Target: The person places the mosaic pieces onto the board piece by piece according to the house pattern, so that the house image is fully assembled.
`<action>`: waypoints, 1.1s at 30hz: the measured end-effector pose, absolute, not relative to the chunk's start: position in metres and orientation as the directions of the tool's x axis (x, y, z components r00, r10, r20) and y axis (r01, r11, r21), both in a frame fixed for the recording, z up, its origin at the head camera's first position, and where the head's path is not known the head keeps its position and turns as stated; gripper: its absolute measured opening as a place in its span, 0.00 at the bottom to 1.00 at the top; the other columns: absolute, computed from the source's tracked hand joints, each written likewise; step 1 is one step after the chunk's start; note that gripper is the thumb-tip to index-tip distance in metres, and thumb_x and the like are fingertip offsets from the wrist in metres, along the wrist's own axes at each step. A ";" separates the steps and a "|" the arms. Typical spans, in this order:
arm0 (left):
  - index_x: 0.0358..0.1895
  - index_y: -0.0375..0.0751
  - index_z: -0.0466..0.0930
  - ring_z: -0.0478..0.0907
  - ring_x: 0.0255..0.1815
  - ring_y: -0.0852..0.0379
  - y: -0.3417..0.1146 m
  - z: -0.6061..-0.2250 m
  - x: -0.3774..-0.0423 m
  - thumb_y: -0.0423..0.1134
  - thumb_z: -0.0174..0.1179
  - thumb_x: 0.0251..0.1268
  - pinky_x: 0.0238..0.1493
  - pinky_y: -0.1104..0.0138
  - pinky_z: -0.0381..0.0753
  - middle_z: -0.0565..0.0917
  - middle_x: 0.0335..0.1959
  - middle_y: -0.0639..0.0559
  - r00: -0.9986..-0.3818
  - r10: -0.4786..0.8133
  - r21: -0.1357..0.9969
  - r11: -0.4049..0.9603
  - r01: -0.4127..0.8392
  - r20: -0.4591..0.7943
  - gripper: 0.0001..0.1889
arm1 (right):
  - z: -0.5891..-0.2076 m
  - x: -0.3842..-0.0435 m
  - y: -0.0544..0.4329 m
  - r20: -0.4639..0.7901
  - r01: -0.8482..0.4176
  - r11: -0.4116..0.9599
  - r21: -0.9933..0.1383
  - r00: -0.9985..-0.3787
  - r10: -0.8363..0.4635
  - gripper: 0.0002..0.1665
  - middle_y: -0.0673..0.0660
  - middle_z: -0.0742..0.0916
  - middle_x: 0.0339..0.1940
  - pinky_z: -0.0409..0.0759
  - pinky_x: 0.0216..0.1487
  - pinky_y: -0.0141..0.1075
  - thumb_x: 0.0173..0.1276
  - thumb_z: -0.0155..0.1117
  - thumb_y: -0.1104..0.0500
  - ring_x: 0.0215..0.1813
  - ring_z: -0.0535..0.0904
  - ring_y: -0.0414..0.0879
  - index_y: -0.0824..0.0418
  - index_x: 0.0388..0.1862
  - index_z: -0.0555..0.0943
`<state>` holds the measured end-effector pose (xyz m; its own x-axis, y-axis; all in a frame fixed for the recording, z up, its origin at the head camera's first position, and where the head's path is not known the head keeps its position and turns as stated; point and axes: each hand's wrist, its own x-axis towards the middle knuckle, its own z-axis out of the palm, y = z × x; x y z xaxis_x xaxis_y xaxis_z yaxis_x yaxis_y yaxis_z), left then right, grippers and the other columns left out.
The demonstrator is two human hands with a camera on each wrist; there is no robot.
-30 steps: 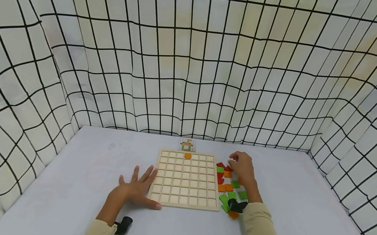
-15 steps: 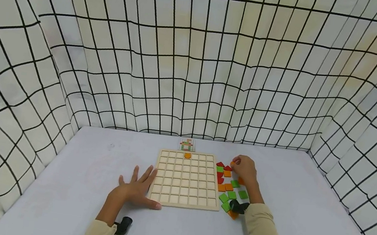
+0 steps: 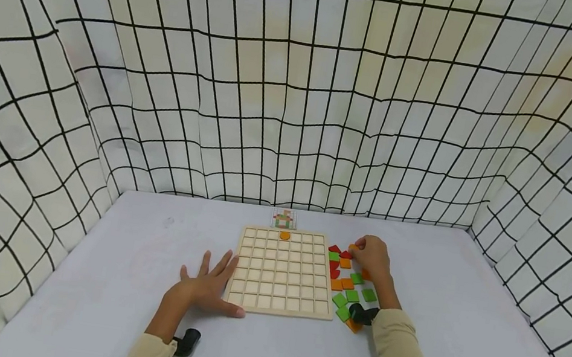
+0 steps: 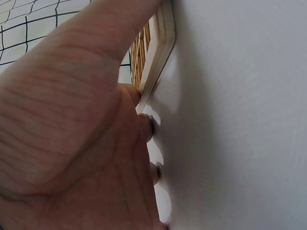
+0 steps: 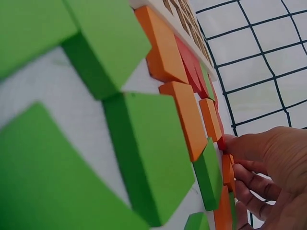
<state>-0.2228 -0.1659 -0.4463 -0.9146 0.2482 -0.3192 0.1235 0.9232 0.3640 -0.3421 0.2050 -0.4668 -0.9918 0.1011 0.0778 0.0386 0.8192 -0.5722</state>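
My left hand [image 3: 207, 290] lies with fingers spread at the left side of a wooden grid board [image 3: 267, 311], thumb at its near-left corner. In the left wrist view the palm fills much of the frame, beside the board's edge [image 4: 160, 52]. My right hand [image 3: 374, 259] is at the far end of the loose coloured pieces, right of the board. Its thumb and fingers pinch a small orange wooden piece [image 3: 354, 247], partly hidden by the fingers. One orange octagon-like piece [image 3: 285, 236] sits in the board's far row.
Several green tiles [image 3: 352, 296], orange tiles [image 3: 347, 283] and red pieces [image 3: 334, 274] lie scattered along the board's right side. A small pattern card [image 3: 284, 219] lies behind the board. Black-lined white netting [image 3: 299, 144] encloses the white table [image 3: 113, 276].
My right hand has shifted slightly right and its fingers have closed in, with an orange piece now showing at the fingertips. The left hand has stayed in place.
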 end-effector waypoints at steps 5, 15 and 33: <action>0.80 0.47 0.38 0.25 0.78 0.31 -0.166 -0.445 -0.222 0.72 0.67 0.44 0.62 0.23 0.30 0.36 0.82 0.47 -0.914 0.251 0.365 0.922 0.126 -0.319 0.65 | -0.468 -0.343 0.207 0.089 0.035 0.833 -0.552 -0.991 0.101 0.16 0.59 0.84 0.38 0.79 0.39 0.41 0.62 0.69 0.53 0.38 0.77 0.50 0.64 0.41 0.82; 0.80 0.47 0.38 0.25 0.78 0.30 -0.165 -0.445 -0.222 0.72 0.67 0.44 0.62 0.22 0.31 0.36 0.82 0.46 -0.916 0.255 0.361 0.923 0.135 -0.309 0.65 | -0.465 -0.342 0.209 0.131 -0.032 0.833 -0.552 -0.990 0.048 0.17 0.57 0.85 0.38 0.78 0.39 0.42 0.63 0.68 0.50 0.39 0.78 0.49 0.62 0.42 0.82; 0.80 0.47 0.38 0.25 0.78 0.30 -0.166 -0.446 -0.222 0.72 0.67 0.44 0.62 0.22 0.31 0.36 0.82 0.47 -0.916 0.257 0.366 0.921 0.135 -0.309 0.65 | -0.458 -0.352 0.179 0.156 -0.184 0.794 -0.580 -0.981 -0.113 0.16 0.56 0.87 0.42 0.80 0.39 0.41 0.63 0.69 0.49 0.42 0.81 0.49 0.58 0.45 0.84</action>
<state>-0.2216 -0.1658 -0.4457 -0.9159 0.2566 -0.3087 0.1346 0.9208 0.3662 -0.3516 0.1791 -0.4576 -0.9812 -0.1131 0.1561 -0.1837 0.7938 -0.5797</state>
